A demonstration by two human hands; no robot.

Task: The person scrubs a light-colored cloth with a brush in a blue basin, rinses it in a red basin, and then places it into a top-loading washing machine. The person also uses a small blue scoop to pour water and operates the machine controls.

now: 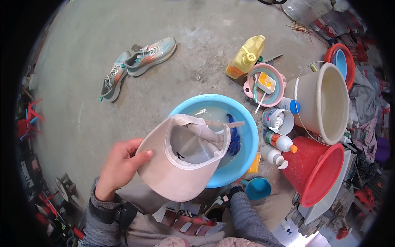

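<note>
My left hand (123, 163) pinches the brim of a pale pink baseball cap (177, 179), thumb on top. The cap is tilted so that its inside, white sweatband and back strap show. It hangs over a light blue plastic basin (251, 136) of cloudy water. A dark blue object (235, 139) lies in the basin, partly covered by the cap and strap; its kind is unclear. My right forearm in a grey sleeve (251, 216) reaches toward the basin's near edge, but the hand itself is hidden. Close to that wrist sits a teal plastic dipper (258, 188).
A pair of sneakers (151, 57) stands on the concrete floor at upper left. Right of the basin are a yellow jug (247, 58), a pink-rimmed bowl (279, 92) with a brush and soap dish, several bottles (282, 142), a beige bucket (308, 102) and a red bucket (304, 169).
</note>
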